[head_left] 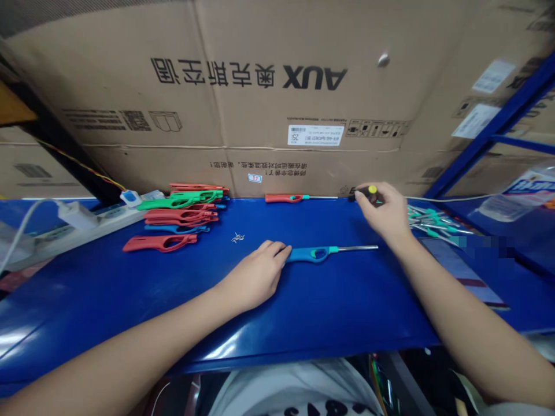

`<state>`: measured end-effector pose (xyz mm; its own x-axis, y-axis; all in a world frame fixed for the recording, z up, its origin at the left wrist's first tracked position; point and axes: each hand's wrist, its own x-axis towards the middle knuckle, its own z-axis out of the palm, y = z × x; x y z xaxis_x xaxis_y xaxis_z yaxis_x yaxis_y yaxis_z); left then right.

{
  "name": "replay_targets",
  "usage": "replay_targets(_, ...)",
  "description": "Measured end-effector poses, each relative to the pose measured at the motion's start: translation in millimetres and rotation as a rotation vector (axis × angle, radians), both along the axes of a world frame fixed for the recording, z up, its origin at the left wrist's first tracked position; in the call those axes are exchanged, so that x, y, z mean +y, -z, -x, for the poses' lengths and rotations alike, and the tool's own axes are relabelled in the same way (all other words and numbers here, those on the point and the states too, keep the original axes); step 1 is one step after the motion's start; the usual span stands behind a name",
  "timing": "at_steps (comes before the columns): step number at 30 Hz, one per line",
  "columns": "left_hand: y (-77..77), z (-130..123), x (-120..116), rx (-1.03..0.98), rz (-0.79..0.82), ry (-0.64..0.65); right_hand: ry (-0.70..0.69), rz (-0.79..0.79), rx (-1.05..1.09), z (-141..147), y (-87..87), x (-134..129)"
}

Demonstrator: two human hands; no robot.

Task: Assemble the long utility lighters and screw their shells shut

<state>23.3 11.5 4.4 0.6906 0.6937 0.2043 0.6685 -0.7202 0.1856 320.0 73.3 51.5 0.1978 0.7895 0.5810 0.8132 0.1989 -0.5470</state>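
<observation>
My left hand [258,274] is closed on the handle end of a blue gas lighter [303,255], which lies on the blue table with its metal tube pointing right. The fingers hide the butt of its handle. Toward the back, my right hand [385,211] pinches a screwdriver with a black and yellow handle [372,189]; most of its shaft cannot be made out. A red gas lighter [284,198] lies along the back edge, left of my right hand. Several small screws [237,237] sit in a little heap beyond my left hand.
Red, green and blue lighter shells [180,216] are stacked at the left, beside a white power strip [104,222]. Several metal tubes with teal parts [433,222] lie at the right. A large cardboard box [260,115] walls off the back; a blue metal frame [472,150] stands right.
</observation>
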Motion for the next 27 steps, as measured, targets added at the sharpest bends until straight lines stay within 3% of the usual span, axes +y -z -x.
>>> replay_targets(2,0.0,-1,-2,0.035,-0.009,0.003,-0.197,0.021,0.257,27,9.9,-8)
replay_targets(4,0.4,-1,-3,0.057,-0.016,0.006,-0.422,0.15,0.453,56,21.6,-18)
replay_targets(7,1.3,1,-4,0.071,-0.04,0.02,-0.709,0.305,0.529,95,36.1,-27)
replay_targets(9,1.5,1,-4,0.086,-0.057,0.03,-0.808,0.333,0.554,113,41.9,-27)
replay_targets(14,0.6,2,-4,0.117,-0.071,0.025,-0.786,0.285,0.719,130,50.1,-15)
replay_targets(27,-1.7,2,-2,0.084,-0.054,0.056,-0.821,0.371,0.683,125,59.6,-9)
